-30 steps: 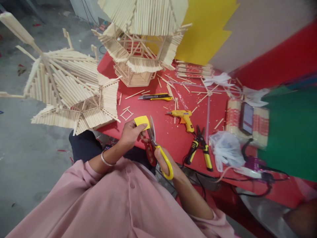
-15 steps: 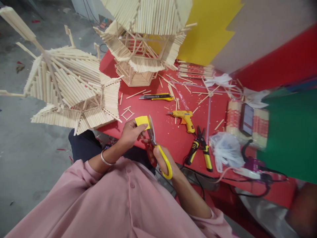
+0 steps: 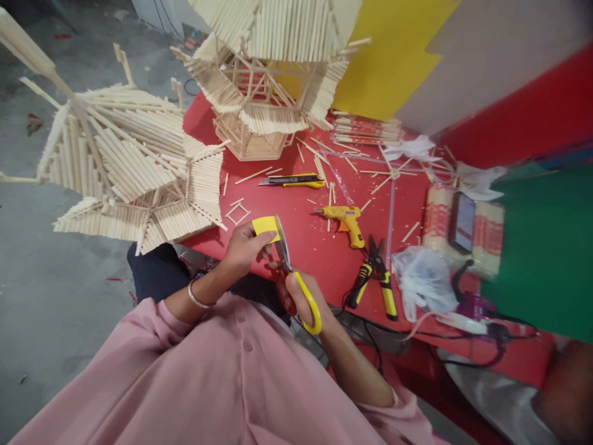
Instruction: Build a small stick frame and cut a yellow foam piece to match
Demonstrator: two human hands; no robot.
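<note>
My left hand [image 3: 244, 247] pinches a small piece of yellow paper [image 3: 265, 227] between thumb and fingers, above the table's front edge. In my right hand [image 3: 303, 300] are scissors with yellow handles [image 3: 315, 312], their blades pointing up and away from me. The blades lie against the right edge of the paper; I cannot tell how far they are parted. Just beyond the paper, a small square frame of sticks [image 3: 238, 212] lies on the red table [image 3: 291, 216].
Two stick-built pagoda-like models [image 3: 125, 154] stand left and at the back. A box cutter [image 3: 291, 180], a yellow glue gun [image 3: 343, 216], pliers-like cutters [image 3: 375, 278] and loose sticks lie on the table. At right are a plastic bag [image 3: 424, 281], stick packs and a phone [image 3: 463, 221].
The scissors blades have shifted very slightly at the paper's right edge. Both hands keep nearly the same place and hold. The view has moved a little.
</note>
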